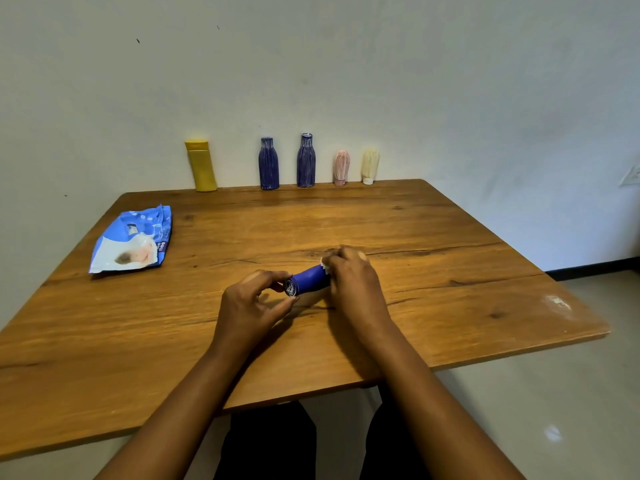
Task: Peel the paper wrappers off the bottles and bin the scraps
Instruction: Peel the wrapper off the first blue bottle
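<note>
Hands (pixel 254 301) (pixel 351 287) on bottle (pixel 309 279) (mid table (pixel 460 233))

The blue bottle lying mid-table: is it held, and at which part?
Yes. The left hand's fingers pinch the blue bottle at its near round end; the right hand grips its far end, where white paper shows.

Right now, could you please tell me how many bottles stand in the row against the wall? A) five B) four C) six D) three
A: the yellow bottle, left blue bottle, right blue bottle, pink bottle and cream bottle stand there, five in all.
</note>
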Tool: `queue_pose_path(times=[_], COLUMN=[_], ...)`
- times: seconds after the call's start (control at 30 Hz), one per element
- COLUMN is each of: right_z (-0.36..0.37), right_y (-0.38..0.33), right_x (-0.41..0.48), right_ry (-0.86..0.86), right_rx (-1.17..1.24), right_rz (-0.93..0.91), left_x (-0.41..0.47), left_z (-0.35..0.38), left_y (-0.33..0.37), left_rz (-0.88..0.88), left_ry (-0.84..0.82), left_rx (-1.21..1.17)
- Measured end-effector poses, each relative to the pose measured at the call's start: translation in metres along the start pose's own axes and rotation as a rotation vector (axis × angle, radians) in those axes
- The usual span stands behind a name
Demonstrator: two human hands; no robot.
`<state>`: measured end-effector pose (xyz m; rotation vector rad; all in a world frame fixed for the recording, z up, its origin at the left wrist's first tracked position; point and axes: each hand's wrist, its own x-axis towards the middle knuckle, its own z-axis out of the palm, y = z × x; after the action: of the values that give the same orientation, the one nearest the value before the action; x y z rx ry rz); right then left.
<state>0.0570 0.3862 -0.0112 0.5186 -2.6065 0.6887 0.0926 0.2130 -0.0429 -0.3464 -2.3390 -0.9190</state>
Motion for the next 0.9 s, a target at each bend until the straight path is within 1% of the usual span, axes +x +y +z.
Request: queue_pose_path(times=[0.03, 0.13, 0.2, 0.27, 0.33, 0.4, 0.47, 0.53, 0.57, 0.7, 0.77, 0.83, 0.9], right_z=[-0.001, 0.0, 0.004, 0.006, 0.008, 0.007, 0.006, 0.006, 0.006, 0.011, 0.013, 0.013, 0.012], right_y=[-0.002, -0.022, -0.024, -0.005, 0.02, 0.042, 0.05, 0.043, 0.035, -0.008, -0.01, 0.004, 0.025], right_x=[0.001, -0.011, -0.019, -0.009, 0.007, 0.022, 0.031, 0.032, 0.029, 0.001, -0.006, -0.001, 0.013], right_ry=[-0.011, -0.097, -0.079, -0.02, 0.027, 0.003, -0.051, -0.082, -0.086, -0.069, -0.07, -0.046, -0.016], right_rx=[-0.002, 0.062, 0.063, 0.046, 0.067, 0.156, 0.194, 0.167, 0.146, 0.09, 0.076, 0.08, 0.083], right_rz=[-0.014, -0.182, -0.233, -0.142, 0.043, 0.18, 0.216, 0.168, 0.115, -0.212, -0.266, -0.189, -0.02], left_x=[0.0, 0.0, 0.0, -0.001, -0.001, 0.0, 0.0, 0.001, 0.0, 0.0, -0.001, -0.001, -0.001], left_z=[0.0, -0.002, -0.002, -0.002, -0.003, -0.003, -0.004, -0.004, -0.004, -0.005, -0.005, -0.004, -0.004], left_y=[0.0, -0.001, -0.002, -0.002, -0.002, -0.001, 0.001, 0.002, 0.002, 0.001, 0.0, -0.001, -0.001], left_rz=[0.004, 0.011, 0.021, 0.024, 0.026, 0.009, -0.008, -0.002, 0.003, 0.003, 0.01, 0.035, 0.058], left_ry=[0.001, 0.003, -0.001, -0.003, -0.001, 0.002, 0.009, 0.013, 0.013, 0.002, -0.007, -0.019, -0.026], left_rx=[-0.002, -0.017, -0.022, -0.023, -0.022, -0.021, -0.02, -0.019, -0.015, -0.003, 0.001, 0.018, 0.035])
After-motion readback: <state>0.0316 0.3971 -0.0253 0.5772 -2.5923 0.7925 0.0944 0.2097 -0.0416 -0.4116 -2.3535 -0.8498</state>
